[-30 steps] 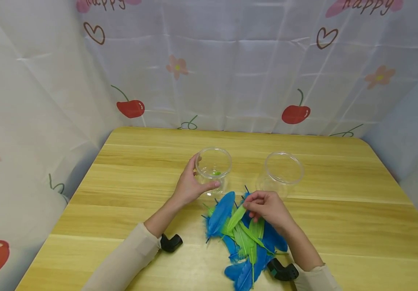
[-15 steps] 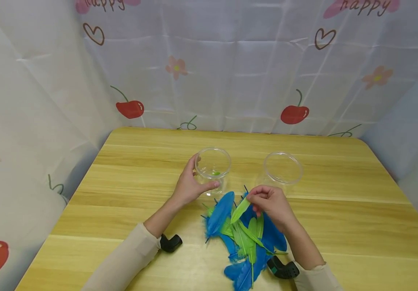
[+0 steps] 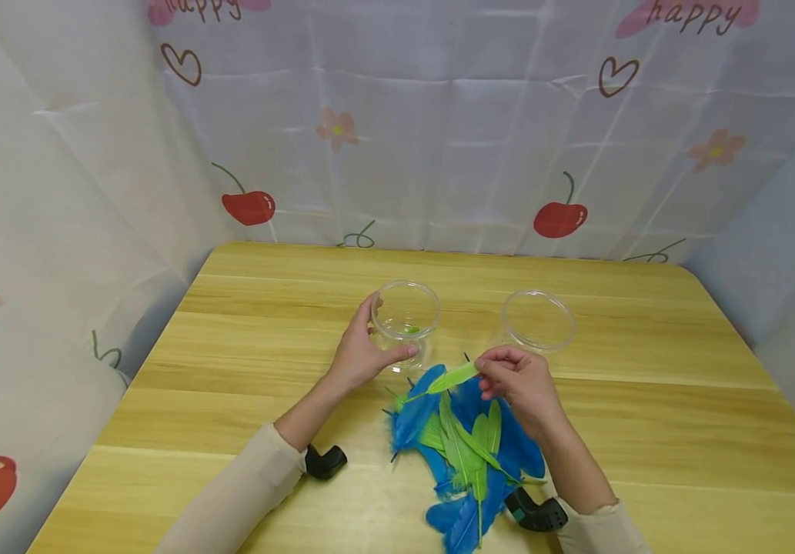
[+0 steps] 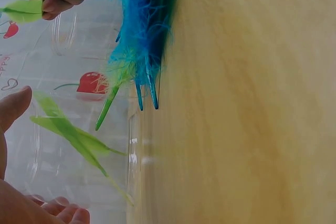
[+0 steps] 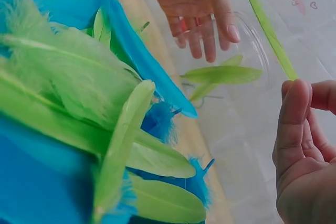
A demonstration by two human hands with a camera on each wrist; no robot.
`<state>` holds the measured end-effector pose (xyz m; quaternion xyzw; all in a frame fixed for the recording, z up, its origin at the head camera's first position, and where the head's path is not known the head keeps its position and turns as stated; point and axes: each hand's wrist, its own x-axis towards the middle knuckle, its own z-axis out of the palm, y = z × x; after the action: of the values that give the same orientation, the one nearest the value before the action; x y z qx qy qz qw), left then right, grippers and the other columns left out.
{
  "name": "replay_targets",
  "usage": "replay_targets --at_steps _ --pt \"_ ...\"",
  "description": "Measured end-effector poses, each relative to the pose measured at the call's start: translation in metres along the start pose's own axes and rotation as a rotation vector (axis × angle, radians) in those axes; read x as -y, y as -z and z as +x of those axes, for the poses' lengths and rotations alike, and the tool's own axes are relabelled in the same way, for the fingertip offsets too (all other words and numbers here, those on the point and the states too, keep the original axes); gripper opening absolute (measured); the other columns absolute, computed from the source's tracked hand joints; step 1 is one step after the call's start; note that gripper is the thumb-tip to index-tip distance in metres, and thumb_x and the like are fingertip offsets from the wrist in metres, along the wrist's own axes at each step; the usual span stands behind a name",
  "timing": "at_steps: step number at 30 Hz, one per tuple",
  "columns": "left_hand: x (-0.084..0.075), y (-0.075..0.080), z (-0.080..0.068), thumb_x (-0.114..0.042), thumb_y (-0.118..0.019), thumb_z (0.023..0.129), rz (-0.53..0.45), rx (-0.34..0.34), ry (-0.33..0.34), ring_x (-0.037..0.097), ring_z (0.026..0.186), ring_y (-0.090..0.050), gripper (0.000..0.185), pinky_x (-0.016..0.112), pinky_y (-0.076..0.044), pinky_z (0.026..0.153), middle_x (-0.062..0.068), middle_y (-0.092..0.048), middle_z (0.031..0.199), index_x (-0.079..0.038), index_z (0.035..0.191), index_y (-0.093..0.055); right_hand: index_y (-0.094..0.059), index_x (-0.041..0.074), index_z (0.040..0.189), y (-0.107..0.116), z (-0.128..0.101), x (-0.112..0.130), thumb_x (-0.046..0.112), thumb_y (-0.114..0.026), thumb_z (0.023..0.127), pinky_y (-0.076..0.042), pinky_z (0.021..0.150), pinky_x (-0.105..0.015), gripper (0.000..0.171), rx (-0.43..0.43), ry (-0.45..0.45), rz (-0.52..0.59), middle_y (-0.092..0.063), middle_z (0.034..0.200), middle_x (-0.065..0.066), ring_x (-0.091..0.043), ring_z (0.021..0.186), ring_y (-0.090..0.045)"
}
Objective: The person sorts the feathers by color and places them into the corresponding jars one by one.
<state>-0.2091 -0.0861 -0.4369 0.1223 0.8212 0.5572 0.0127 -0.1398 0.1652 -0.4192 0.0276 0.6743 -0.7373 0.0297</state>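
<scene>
A yellow wood-grained desk (image 3: 231, 369) fills the lower half of the head view, its planks running across and its far corners rounded; behind it hangs a white cloth (image 3: 425, 154) printed with red cherries, pink flowers, brown hearts and the word "happy" along the top edge; similar patterned cloth (image 3: 65, 200) closes off the left of the frame, and a bluish-white side with part of a red print stands at the right. At centre the left hand (image 3: 362, 354), fingers and thumb gripping round it, holds a clear cup (image 3: 432, 332) upright on the desk, with two crossed green feathers (image 4: 73, 135) inside; right of centre, the right hand (image 3: 520, 385) pinches one green feather (image 3: 454, 377) between thumb and fingers, above a heap of blue and green feathers (image 3: 466, 462) at lower centre; a second clear cup (image 3: 539, 292) stands just beyond that hand.
</scene>
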Motion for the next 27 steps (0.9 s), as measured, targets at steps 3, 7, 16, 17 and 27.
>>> replay_targets --at_steps 3,7,16,17,27 --pt "0.001 0.000 0.000 -0.032 -0.088 0.075 0.000 -0.002 -0.007 0.038 0.138 -0.036 0.104 0.053 -0.037 0.106 0.016 -0.035 0.155 -0.010 0.155 -0.025 -0.067 -0.002 0.091 -0.001 0.000 0.001 0.003 -0.065 0.095 -0.057 0.058 -0.026 0.006 -0.045 0.007 0.029 -0.068 0.071 -0.007 -0.017 0.061 -0.065" --pt "0.001 0.000 0.000 -0.032 -0.088 0.075 0.000 -0.002 -0.009 0.039 0.138 -0.036 0.104 0.053 -0.038 0.106 0.016 -0.035 0.154 -0.010 0.155 -0.026 -0.068 0.000 0.089 -0.004 0.000 0.004 0.002 -0.066 0.094 -0.057 0.058 -0.025 0.006 -0.104 0.036 0.081 -0.069 0.072 -0.008 -0.016 0.059 -0.065" --pt "0.000 0.000 0.000 -0.032 -0.088 0.075 0.002 0.001 0.003 0.037 0.137 -0.037 0.103 0.054 -0.038 0.106 0.016 -0.035 0.154 -0.012 0.155 -0.025 -0.069 0.004 0.084 -0.009 0.003 0.011 0.000 -0.067 0.093 -0.057 0.058 -0.026 0.010 -0.189 0.103 0.189 -0.071 0.073 -0.007 -0.015 0.056 -0.066" --pt "0.000 0.000 0.000 -0.031 -0.088 0.075 0.001 0.001 -0.002 0.038 0.137 -0.037 0.103 0.054 -0.037 0.106 0.016 -0.035 0.154 -0.011 0.155 -0.025 -0.069 0.004 0.084 -0.009 0.003 0.012 0.000 -0.067 0.092 -0.057 0.058 -0.026 0.010 -0.202 0.106 0.200 -0.070 0.072 -0.007 -0.015 0.056 -0.066" --pt "-0.001 0.000 0.000 -0.032 -0.088 0.075 0.005 -0.002 -0.003 0.038 0.136 -0.038 0.105 0.054 -0.038 0.105 0.016 -0.035 0.154 -0.011 0.156 -0.025 -0.065 -0.009 0.092 -0.015 0.009 0.019 -0.002 -0.068 0.091 -0.058 0.059 -0.029 0.008 -0.302 0.168 0.271 -0.071 0.073 -0.008 -0.015 0.058 -0.067"
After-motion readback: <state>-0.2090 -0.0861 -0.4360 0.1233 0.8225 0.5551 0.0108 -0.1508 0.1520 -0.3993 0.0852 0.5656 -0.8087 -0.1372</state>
